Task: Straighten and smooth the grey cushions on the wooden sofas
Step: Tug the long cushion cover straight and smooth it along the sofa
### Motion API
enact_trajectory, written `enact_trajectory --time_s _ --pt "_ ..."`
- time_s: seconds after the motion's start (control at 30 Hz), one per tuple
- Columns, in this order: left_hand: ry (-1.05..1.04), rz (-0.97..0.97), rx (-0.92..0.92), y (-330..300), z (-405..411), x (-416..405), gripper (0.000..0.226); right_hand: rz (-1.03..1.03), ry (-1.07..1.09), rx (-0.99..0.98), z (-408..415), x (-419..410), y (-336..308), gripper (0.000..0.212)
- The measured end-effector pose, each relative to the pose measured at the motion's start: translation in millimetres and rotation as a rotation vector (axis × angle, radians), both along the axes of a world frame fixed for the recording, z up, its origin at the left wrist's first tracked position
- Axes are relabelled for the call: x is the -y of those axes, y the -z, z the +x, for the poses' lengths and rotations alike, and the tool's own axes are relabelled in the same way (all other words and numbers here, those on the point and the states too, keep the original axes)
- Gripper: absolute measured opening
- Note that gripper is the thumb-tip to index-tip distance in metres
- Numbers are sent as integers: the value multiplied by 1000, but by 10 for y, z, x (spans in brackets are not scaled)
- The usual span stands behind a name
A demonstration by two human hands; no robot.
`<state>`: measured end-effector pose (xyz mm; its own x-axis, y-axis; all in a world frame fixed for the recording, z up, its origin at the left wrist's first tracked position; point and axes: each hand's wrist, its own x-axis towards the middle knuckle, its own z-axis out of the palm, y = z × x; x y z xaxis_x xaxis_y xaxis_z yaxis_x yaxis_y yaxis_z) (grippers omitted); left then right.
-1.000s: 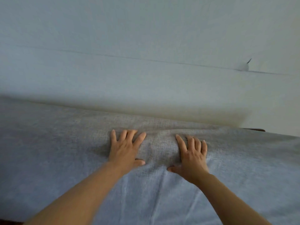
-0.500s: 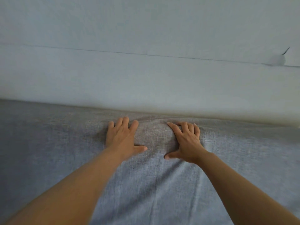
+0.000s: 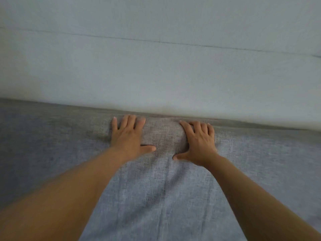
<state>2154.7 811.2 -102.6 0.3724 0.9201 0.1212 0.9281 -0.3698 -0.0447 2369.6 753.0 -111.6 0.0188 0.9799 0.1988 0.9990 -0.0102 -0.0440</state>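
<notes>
Here, the left hand (image 3: 127, 136) lies palm down on the grey cushion (image 3: 156, 197), its fingers straight and close together, the thumb stretched out to the side toward the other hand. The right hand (image 3: 199, 142) lies flat beside it, apart from it, fingers a little spread and pointing up and inward, thumb stuck out low toward the left hand. Both press on the cloth and grip nothing. Their fingertips reach the far edge of the cushion, where it meets a pale wall (image 3: 156, 75); whether the tips go over that edge is hard to tell. Between the hands the weave bulges slightly, and soft creases run down from there toward the bottom of the view. Both bare forearms come in from the lower corners and are blurred and cut off there. The cushion fills the whole lower half and runs out of view at left, right and bottom. A thin dark line (image 3: 173, 43) crosses the wall higher up.
</notes>
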Motion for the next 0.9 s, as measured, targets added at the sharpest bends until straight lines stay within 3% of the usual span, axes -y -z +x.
enact_trajectory --time_s 0.17,0.4,0.9 --pt "59 -126 30 -186 -150 293 94 -56 81 61 -355 209 -122 100" --pt "31 -151 0 -526 -931 738 83 -130 -130 11 -1254 415 -428 70" --pt "-232 -214 54 -521 -3654 1214 78 -188 -285 48 -3750 500 -671 70"
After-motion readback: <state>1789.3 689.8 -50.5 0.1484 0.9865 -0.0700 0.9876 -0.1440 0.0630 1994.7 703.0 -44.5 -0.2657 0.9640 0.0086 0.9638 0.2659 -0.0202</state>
